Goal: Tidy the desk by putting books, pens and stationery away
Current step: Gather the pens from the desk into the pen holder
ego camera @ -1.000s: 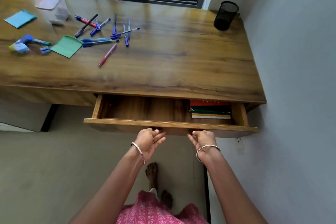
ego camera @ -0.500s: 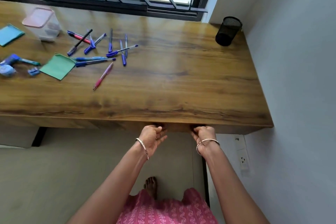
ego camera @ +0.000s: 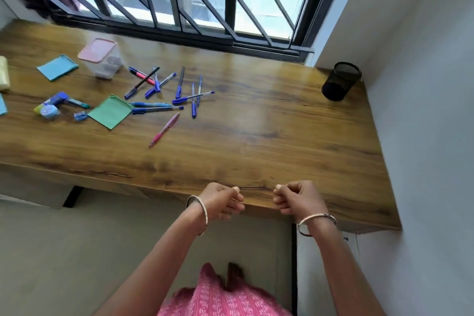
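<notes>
My left hand (ego camera: 220,200) and right hand (ego camera: 298,199) are curled into fists over the front edge of the desk (ego camera: 256,136), seemingly holding nothing. The pens (ego camera: 156,109), mostly blue and capped, lie scattered toward the back left. A pink pen (ego camera: 165,129) lies apart, slantwise.

Blue pens (ego camera: 159,108) lie flat and criss-crossed, left-centre on desk (ego camera: 256,136). One pink pen (ego camera: 165,129) lies apart, nearer the front edge. Green note pad (ego camera: 110,111) just beside them. Black mesh pen cup (ego camera: 341,81) upright in far right corner.
</notes>
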A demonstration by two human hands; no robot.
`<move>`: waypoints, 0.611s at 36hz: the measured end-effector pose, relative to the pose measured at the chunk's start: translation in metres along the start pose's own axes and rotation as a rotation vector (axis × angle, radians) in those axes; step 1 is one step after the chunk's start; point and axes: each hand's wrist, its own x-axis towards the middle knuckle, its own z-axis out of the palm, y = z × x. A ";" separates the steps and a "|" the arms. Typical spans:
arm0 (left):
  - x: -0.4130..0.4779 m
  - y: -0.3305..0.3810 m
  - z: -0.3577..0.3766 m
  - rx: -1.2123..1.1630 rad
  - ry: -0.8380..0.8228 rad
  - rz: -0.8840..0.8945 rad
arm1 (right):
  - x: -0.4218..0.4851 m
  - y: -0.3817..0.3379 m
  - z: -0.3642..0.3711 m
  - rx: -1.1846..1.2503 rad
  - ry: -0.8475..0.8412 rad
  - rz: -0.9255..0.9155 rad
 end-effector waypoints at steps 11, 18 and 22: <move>0.030 0.088 0.033 0.305 0.473 0.715 | 0.068 -0.051 -0.038 -0.489 0.501 -0.588; 0.084 0.164 0.068 0.439 0.445 0.899 | 0.127 -0.085 -0.089 -0.353 0.719 -0.591; 0.123 0.202 0.078 0.496 0.367 0.916 | 0.168 -0.112 -0.112 -0.283 0.698 -0.443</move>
